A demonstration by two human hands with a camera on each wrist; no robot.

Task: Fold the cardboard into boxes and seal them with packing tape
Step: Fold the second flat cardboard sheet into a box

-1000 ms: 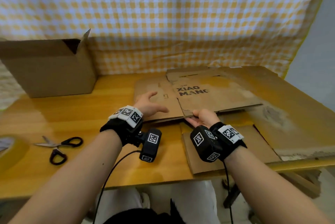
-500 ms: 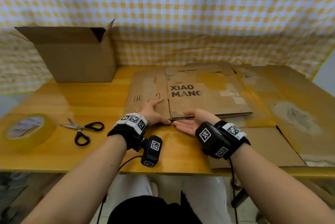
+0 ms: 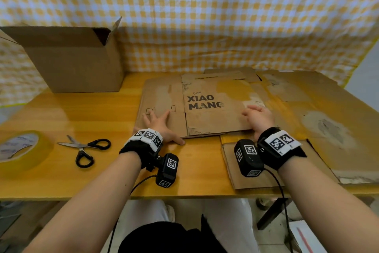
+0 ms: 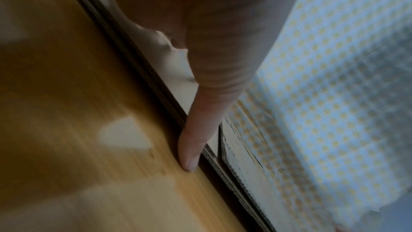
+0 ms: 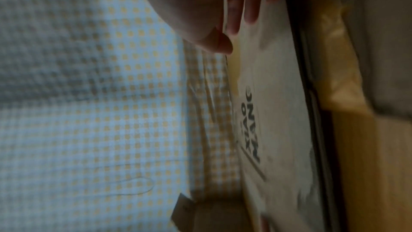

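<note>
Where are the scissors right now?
In the head view the scissors lie flat on the table's left side, between the tape roll and the left hand, untouched.

Yellow wooden table [image 3: 67, 113]. Flattened cardboard sheets [image 3: 164, 97] directly under the fingers [image 3: 152, 116], spreading right; open cardboard box [image 3: 75, 64] far beyond the left fingers. Scissors [image 3: 86, 148] left of the left fingers, tape roll [image 3: 20, 150] farther left.
</note>
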